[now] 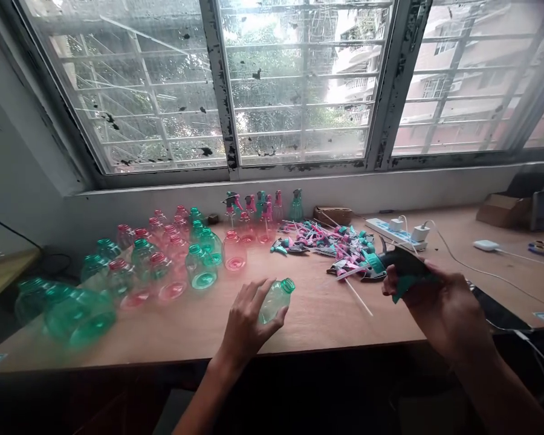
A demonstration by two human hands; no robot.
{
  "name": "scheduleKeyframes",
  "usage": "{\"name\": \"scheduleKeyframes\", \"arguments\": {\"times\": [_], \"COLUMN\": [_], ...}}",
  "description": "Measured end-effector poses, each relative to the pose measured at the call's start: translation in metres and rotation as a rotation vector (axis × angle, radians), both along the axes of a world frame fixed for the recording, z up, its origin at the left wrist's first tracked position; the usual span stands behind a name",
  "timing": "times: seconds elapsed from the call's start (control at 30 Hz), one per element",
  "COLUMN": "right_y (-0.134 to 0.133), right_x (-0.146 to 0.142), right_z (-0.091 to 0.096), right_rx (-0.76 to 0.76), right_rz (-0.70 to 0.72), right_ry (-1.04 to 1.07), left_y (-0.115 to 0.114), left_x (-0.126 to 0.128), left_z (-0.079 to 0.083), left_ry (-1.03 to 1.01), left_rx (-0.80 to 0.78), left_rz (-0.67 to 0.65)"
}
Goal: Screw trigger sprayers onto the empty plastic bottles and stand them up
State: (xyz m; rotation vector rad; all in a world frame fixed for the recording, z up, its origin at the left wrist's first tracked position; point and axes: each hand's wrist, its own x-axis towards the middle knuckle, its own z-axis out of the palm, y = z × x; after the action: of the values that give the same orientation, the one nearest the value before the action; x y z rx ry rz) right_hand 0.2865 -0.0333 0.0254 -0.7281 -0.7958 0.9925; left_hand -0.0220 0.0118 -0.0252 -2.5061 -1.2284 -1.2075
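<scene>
My left hand (249, 317) is wrapped round a clear green plastic bottle (277, 300), tilted with its open neck to the right, just above the table's front part. My right hand (439, 302) grips a black and teal spray nozzle (405, 269), raised over the right side of the table. The nozzle points left, and a white dip tube (358, 296) slants down below its collar. Bottle and nozzle are apart. Behind the nozzle lies a heap of loose pink, teal and black spray nozzles (330, 238).
Several open green and pink bottles (172, 260) stand on the left of the table (163, 332). Several bottles with nozzles (265, 211) stand by the wall. A white power strip (390, 231), cables, a brown block (333, 214) and a cardboard box (501, 208) lie at the back right.
</scene>
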Motion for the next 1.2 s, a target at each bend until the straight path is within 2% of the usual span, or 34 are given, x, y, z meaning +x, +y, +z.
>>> {"name": "scheduleKeyframes", "arguments": {"times": [0.13, 0.23, 0.33, 0.5, 0.6, 0.7, 0.8, 0.93, 1.0, 1.1, 1.2], "right_y": [0.002, 0.004, 0.007, 0.013, 0.016, 0.017, 0.020, 0.024, 0.025, 0.026, 0.026], "right_x": [-0.011, -0.018, -0.029, -0.056, -0.062, -0.056, -0.048, -0.043, -0.042, -0.041, -0.040], "right_z": [-0.008, -0.016, -0.032, -0.064, -0.073, -0.075, -0.076, -0.082, -0.084, -0.085, -0.085], "right_rx": [0.020, 0.024, 0.034, 0.000, -0.040, -0.070, -0.076, -0.099, -0.112, -0.113, -0.102], "right_rz": [-0.021, 0.007, 0.056, 0.275, 0.360, 0.389, 0.438, 0.474, 0.460, 0.419, 0.389], "right_ry": [0.043, 0.001, -0.076, -0.204, -0.382, -0.479, -0.536, -0.594, -0.583, -0.537, -0.549], "left_y": [-0.002, -0.006, -0.009, -0.016, -0.020, -0.021, -0.015, -0.005, 0.000, 0.007, 0.010], "left_x": [0.001, 0.005, 0.008, 0.008, 0.010, 0.013, 0.017, 0.020, 0.019, 0.015, 0.011], "left_z": [0.001, 0.001, 0.000, 0.000, 0.000, -0.005, -0.015, -0.028, -0.031, -0.028, -0.021], "left_ry": [0.026, 0.072, 0.106, 0.114, 0.100, 0.036, -0.157, -0.313, -0.448, -0.651, -0.661], "left_rx": [-0.011, 0.004, 0.006, -0.051, -0.108, -0.137, -0.155, -0.320, -0.469, -0.698, -0.772], "left_rz": [-0.013, 0.002, 0.011, -0.032, -0.078, -0.151, -0.110, -0.071, -0.090, -0.131, -0.170]}}
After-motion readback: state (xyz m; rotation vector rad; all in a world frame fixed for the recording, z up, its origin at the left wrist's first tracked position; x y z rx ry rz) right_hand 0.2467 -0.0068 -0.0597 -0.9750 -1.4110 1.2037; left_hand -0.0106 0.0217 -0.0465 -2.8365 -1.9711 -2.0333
